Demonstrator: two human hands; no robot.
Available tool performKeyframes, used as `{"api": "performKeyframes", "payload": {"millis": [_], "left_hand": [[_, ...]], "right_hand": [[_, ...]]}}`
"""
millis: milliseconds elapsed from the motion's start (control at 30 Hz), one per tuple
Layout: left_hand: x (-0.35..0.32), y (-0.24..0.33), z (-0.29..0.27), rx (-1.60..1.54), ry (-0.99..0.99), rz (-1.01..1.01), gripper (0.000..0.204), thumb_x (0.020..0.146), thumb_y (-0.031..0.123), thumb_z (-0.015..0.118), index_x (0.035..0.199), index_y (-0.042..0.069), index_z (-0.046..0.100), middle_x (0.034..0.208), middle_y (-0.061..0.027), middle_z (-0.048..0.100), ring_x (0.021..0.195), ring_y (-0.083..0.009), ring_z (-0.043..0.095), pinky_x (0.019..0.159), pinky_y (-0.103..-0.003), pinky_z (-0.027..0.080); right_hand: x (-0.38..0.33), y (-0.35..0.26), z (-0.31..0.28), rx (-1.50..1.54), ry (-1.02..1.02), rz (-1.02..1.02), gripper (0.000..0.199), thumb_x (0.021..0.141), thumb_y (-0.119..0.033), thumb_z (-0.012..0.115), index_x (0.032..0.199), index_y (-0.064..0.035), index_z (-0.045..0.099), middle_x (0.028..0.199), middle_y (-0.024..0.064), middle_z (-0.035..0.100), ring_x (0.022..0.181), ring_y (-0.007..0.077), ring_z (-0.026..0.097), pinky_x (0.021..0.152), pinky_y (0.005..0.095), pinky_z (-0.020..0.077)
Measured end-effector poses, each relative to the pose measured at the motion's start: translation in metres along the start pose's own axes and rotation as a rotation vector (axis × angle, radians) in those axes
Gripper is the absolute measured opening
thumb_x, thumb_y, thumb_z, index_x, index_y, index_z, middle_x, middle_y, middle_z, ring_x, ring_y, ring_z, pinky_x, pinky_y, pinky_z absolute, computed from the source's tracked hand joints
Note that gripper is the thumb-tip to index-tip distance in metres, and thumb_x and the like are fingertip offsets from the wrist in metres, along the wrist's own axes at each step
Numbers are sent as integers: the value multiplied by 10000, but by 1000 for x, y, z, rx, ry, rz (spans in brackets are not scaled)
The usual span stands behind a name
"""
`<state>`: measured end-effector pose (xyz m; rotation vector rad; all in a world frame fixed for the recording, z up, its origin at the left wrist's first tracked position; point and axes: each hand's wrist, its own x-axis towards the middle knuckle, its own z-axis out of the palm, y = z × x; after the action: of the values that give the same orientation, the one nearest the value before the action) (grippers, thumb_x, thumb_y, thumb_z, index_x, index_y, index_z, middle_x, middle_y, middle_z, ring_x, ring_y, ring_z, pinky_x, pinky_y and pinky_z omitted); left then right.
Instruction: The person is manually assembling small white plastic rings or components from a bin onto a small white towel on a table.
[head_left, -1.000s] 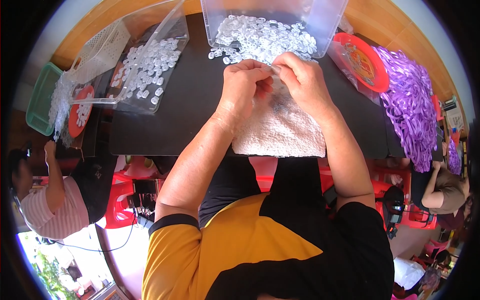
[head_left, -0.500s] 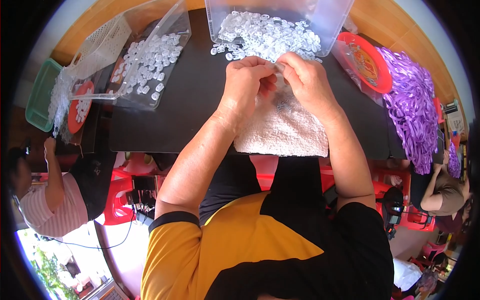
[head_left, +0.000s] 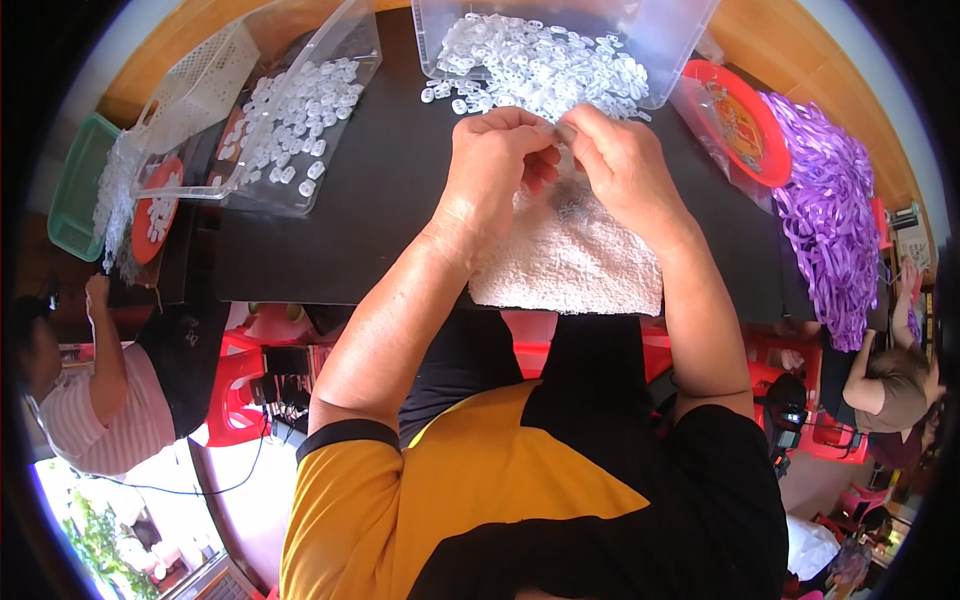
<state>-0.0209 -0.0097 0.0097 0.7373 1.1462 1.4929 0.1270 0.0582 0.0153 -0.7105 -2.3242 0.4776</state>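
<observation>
Above a folded white towel (head_left: 565,275) on the dark table, my left hand (head_left: 497,165) and my right hand (head_left: 618,165) meet fingertip to fingertip. Both are closed in a pinch around something tiny, which the fingers mostly cover. On the towel, just below the fingers, lies a small cluster of greyish bits (head_left: 574,210), too small to name. Beyond my hands, many small white plastic pieces (head_left: 540,65) spill from a clear bin (head_left: 665,60) lying with its opening toward me.
To the left stands another clear bin (head_left: 345,90) with similar white pieces, near a white basket (head_left: 205,75), an orange-red plate (head_left: 150,235) and a green tray (head_left: 75,205). At right are a red plate (head_left: 775,150) and heaped purple ribbons (head_left: 825,220). People sit on both sides.
My hands stay pinched together in almost the same place, the fingers shifting only slightly. The view has moved a little. At far right, a person's arm has risen.
</observation>
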Motion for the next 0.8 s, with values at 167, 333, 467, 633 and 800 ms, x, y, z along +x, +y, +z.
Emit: {"api": "performKeyframes", "payload": {"millis": [167,333,467,633,800], "left_hand": [[-1,2,0,-1,1,-7,133,875,64,570,897,-45,644,766,-101,640,645,-172,602,584,-280,455],[-2,2,1,-1,7,-3,139,873,68,575,906,-50,640,763,-101,637,639,-171,599,580,-282,451],[0,0,-1,-5,-12,3,142,870,65,577,920,-54,636,763,-102,636,639,-169,597,577,-280,449],[0,1,1,3,-5,4,144,875,63,578,932,-56,634,763,-100,636,634,-164,594,572,-277,450],[0,1,1,6,-10,-3,144,877,70,593,934,-56,634,765,-98,636,625,-162,591,567,-278,451]], "right_hand": [[0,-1,0,4,20,-18,77,901,-119,533,897,-50,567,685,177,605,664,391,606,576,482,450],[0,0,1,34,35,-20,90,905,-138,546,908,-53,577,701,177,615,677,388,609,588,474,454],[1,0,-1,36,28,-4,92,902,-135,545,906,-51,582,708,179,617,690,385,612,593,472,456],[2,5,0,90,21,22,121,896,-149,542,914,-46,603,748,177,638,712,383,621,617,469,465],[3,7,-2,117,28,39,139,892,-157,547,934,-51,626,781,173,655,739,374,636,643,450,486]]}}
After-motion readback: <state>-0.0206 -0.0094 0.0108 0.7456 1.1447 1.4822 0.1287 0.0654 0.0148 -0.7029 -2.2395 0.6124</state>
